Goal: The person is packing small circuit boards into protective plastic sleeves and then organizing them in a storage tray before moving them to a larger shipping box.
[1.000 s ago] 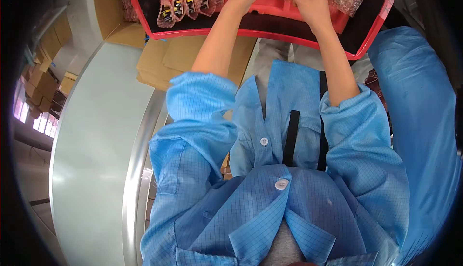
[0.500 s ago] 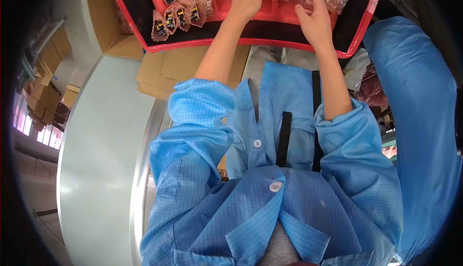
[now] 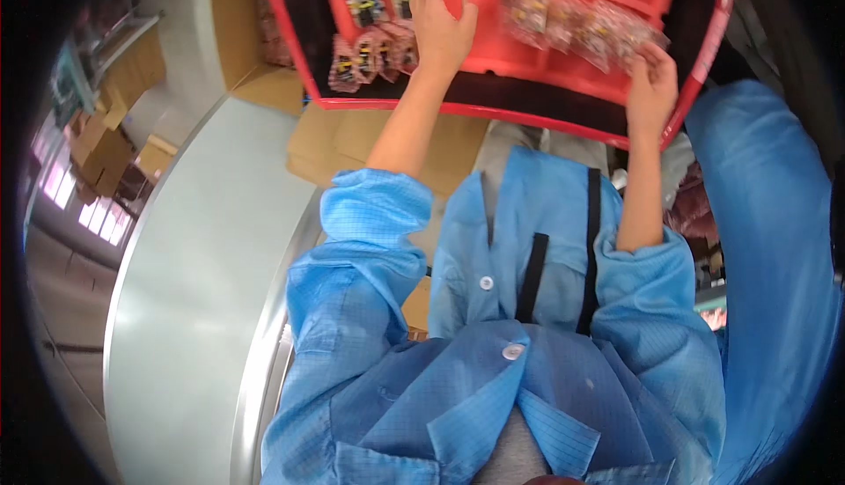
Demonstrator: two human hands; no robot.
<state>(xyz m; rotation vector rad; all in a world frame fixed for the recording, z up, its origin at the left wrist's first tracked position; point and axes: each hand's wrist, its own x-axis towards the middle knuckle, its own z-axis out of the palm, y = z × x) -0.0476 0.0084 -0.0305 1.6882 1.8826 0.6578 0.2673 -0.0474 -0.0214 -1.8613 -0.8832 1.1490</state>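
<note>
A red divided tray [image 3: 493, 61] with a black inner border lies at the top of the view. My left hand [image 3: 443, 32] is over its left part, thumb and fingers apart with nothing held. Close beside that hand are small circuit boards [image 3: 365, 7] with yellow and black parts, and a row of boards in pink bubble wrap [image 3: 363, 61]. My right hand [image 3: 652, 89] has its fingers curled at the right end of another row of bubble-wrapped boards [image 3: 576, 25]. Its fingertips pinch the edge of the wrap there.
A pale green-grey bench top [image 3: 202, 247] with a metal edge curves along the left. Cardboard [image 3: 339, 146] lies below the tray, and an open carton [image 3: 255, 80] stands at its left. Blue cloth [image 3: 757, 221] hangs at the right.
The whole view has shifted, so the tray sits lower and further right. My left hand has left the right-hand wrapped row. My right hand has moved to that row's right end.
</note>
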